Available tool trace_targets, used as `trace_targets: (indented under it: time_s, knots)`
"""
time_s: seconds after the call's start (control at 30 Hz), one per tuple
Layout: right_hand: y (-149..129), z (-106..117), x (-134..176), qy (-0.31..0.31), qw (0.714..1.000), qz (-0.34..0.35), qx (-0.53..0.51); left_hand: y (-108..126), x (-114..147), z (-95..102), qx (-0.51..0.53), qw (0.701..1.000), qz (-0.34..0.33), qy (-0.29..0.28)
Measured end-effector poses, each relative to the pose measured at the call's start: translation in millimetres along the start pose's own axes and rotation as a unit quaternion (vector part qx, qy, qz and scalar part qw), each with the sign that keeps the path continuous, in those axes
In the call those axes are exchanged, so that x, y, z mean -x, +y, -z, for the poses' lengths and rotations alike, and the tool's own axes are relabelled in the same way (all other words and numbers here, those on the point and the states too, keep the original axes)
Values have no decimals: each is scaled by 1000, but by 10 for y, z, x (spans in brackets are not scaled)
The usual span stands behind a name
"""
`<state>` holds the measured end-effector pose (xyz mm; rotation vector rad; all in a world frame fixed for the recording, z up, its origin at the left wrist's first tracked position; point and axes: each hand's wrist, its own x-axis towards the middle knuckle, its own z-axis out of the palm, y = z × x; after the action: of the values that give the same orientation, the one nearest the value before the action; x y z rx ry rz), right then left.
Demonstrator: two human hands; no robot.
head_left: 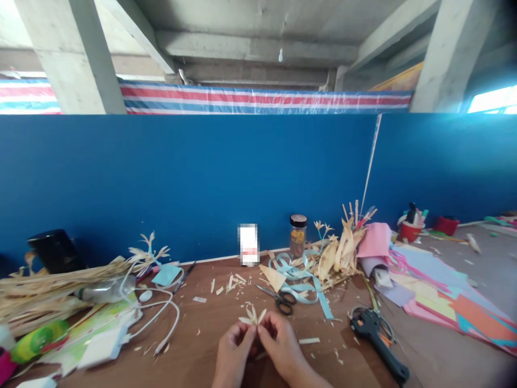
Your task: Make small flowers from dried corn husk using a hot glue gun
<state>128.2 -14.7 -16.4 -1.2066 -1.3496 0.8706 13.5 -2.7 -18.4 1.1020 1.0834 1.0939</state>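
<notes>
A small pale flower with narrow pointed petals (253,317), seemingly of dried husk, stands up between my fingertips at the front middle of the table. My left hand (235,353) pinches its base from the left. From the other side my right hand (281,345) closes thumb and finger on the same base. The lower end of the flower is hidden by my fingers. Black-handled scissors (285,303) lie just beyond my right hand, blades pointing left. Husk scraps (232,283) are scattered behind the flower.
Right of my hands lies a black glue gun (377,339). Light-blue ribbon (299,285), a lidded jar (298,237) and a husk bundle (339,250) stand behind. Coloured paper (444,307) spreads at right. White cables (173,312), a plastic bottle (105,289) and long husks (36,293) crowd the left.
</notes>
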Motion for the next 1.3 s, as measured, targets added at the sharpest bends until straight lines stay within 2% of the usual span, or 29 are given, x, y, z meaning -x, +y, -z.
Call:
trace_targets:
  time_s: [0.13, 0.47, 0.7, 0.83, 1.03, 1.3]
  knots:
    - [-17, 6, 5, -4, 1000, 6, 22, 72, 62, -3, 7, 1000, -10, -1]
    - [-44, 57, 11, -35, 999, -20, 6, 41, 55, -39, 6, 1000, -5, 9]
    - [-61, 39, 10, -14, 999, -33, 5, 59, 57, -50, -1, 1000, 16, 1]
    - [-37, 46, 12, -20, 999, -35, -8, 64, 63, -64, -27, 1000, 5, -7]
    - [-12, 37, 20, -14, 999, -40, 4, 62, 66, -49, -63, 998, -5, 15]
    - [8, 5, 36, -29, 998, -53, 8, 95, 95, -85, -50, 996, 44, 60]
